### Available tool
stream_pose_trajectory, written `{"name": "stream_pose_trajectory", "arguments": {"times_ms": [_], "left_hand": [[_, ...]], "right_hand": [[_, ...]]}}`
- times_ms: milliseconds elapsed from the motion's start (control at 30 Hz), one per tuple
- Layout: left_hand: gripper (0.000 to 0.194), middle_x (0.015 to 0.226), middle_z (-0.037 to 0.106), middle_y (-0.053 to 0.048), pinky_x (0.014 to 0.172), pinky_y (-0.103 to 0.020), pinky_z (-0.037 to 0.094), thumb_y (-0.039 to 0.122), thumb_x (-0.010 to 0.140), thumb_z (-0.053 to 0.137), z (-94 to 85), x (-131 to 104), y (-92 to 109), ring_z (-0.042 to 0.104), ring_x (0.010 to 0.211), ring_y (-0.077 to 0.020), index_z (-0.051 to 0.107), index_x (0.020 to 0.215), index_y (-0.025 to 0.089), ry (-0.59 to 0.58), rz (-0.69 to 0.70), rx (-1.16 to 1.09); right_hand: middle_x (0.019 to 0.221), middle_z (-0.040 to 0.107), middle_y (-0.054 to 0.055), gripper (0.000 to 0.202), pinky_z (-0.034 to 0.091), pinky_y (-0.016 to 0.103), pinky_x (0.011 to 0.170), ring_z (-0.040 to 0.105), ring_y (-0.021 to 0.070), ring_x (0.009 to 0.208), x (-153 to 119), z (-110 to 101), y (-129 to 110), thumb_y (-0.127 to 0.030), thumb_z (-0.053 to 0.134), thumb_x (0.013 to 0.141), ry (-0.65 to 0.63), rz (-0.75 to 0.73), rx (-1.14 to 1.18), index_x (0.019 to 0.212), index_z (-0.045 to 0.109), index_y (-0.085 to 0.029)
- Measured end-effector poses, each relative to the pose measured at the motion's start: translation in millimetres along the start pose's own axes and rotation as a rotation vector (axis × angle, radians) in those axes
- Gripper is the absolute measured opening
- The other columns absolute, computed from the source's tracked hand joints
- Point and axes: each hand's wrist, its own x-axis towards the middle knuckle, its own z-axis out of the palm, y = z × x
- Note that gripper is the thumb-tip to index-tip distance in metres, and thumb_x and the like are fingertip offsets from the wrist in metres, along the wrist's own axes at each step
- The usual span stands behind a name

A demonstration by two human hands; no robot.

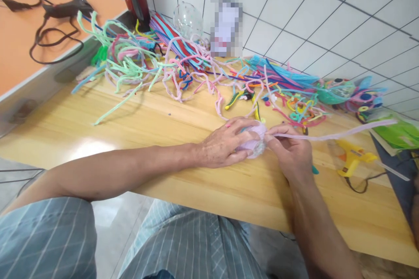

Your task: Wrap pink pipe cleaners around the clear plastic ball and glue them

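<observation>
My left hand (225, 143) is wrapped round a small rounded bundle (258, 139) of light purple fuzzy stem with a clear, shiny patch at its lower side. My right hand (291, 146) pinches a light purple stem (340, 134) close against the bundle's right side. The stem's free length stretches out to the right, above a yellow glue gun (354, 157). Both hands are just over the wooden table (183, 183). My left fingers hide part of the bundle.
Behind my hands lie yellow-black pliers (242, 96) and tangled stems (183, 69). Pale green stems (131, 69) spread at the left. A phone (225, 28) and a clear ball (188, 19) stand by the tiled wall. A green packet (397, 133) is at the right.
</observation>
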Motion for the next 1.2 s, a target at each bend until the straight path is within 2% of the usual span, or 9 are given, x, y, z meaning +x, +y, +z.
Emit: {"name": "stream_pose_trajectory", "arguments": {"times_ms": [333, 633, 867, 1200], "left_hand": [[0.04, 0.153, 0.056, -0.021, 0.116, -0.059, 0.055, 0.036, 0.1, 0.06, -4.1, 4.0, 0.1, 0.056, 0.143, -0.0364, 0.056, 0.136, 0.02, -0.005, 0.005, 0.052], [0.029, 0.151, 0.059, -0.02, 0.115, -0.057, 0.055, 0.034, 0.106, 0.055, -4.9, 5.5, 5.0, 0.059, 0.141, -0.0324, 0.058, 0.133, 0.022, 0.014, -0.04, 0.047], [0.027, 0.15, 0.059, -0.02, 0.117, -0.057, 0.054, 0.033, 0.107, 0.054, -7.3, 7.1, 7.7, 0.058, 0.142, -0.0318, 0.059, 0.131, 0.022, -0.001, -0.067, 0.005], [0.027, 0.151, 0.056, -0.02, 0.115, -0.057, 0.056, 0.031, 0.108, 0.054, -5.4, 5.4, 5.5, 0.056, 0.144, -0.0316, 0.056, 0.133, 0.022, 0.026, -0.02, 0.028]], "right_hand": [[0.077, 0.068, -0.002, 0.003, 0.05, 0.027, 0.067, 0.062, 0.0138, 0.07, 1.2, -0.4, 0.9, -0.026, 0.078, 0.084, -0.031, -0.006, 0.044, 0.083, 0.075, -0.025], [0.077, 0.067, -0.002, 0.007, 0.051, 0.029, 0.067, 0.061, 0.0146, 0.07, 1.0, 3.5, -2.6, -0.028, 0.077, 0.085, -0.037, -0.018, 0.034, 0.081, 0.073, -0.025], [0.07, 0.068, -0.002, 0.007, 0.049, 0.027, 0.06, 0.06, 0.0144, 0.063, 4.5, 2.6, -5.7, -0.03, 0.079, 0.08, -0.046, 0.09, 0.094, 0.08, 0.074, -0.025], [0.074, 0.07, -0.002, 0.003, 0.052, 0.028, 0.064, 0.063, 0.0151, 0.067, 2.8, 1.6, -6.5, -0.028, 0.074, 0.085, -0.044, 0.062, 0.03, 0.084, 0.075, -0.025]]}}
